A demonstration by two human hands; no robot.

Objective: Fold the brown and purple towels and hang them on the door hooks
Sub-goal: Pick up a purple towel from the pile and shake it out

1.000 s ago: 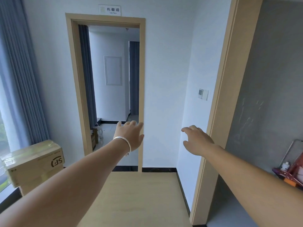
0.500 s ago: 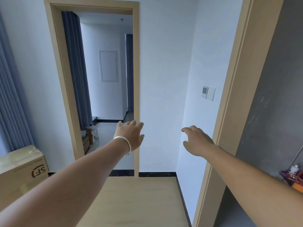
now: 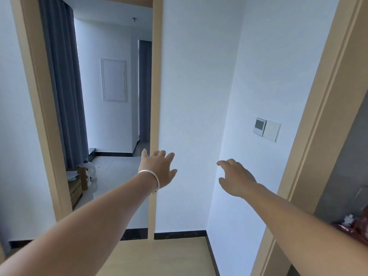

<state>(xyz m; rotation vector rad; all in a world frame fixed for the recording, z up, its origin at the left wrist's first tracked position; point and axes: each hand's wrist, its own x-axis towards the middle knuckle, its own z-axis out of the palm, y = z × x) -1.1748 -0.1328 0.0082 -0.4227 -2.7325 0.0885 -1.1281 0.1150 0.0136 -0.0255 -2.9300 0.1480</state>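
Ahead, a white wall (image 3: 199, 86) fills the middle of the head view, with a light wooden door frame (image 3: 156, 96) to its left opening onto a tiled room. Grey-blue curtains (image 3: 61, 86) hang just inside that opening, and a white wall panel (image 3: 114, 80) sits on the far wall beyond. A second wooden frame (image 3: 318, 126) runs up the right side, and a wall switch plate (image 3: 267, 129) is mounted on the white wall beside it. A pale wooden surface (image 3: 163, 255) lies low in the view, between the two outstretched forearms. The left hand (image 3: 159, 169), with a silver bracelet (image 3: 152, 179) on the wrist, is raised with fingers loosely spread, holding nothing. The right hand (image 3: 236, 179) reaches forward, fingers relaxed and slightly curled, also empty. Neither the brown nor the purple towel is in view, nor any door hooks.
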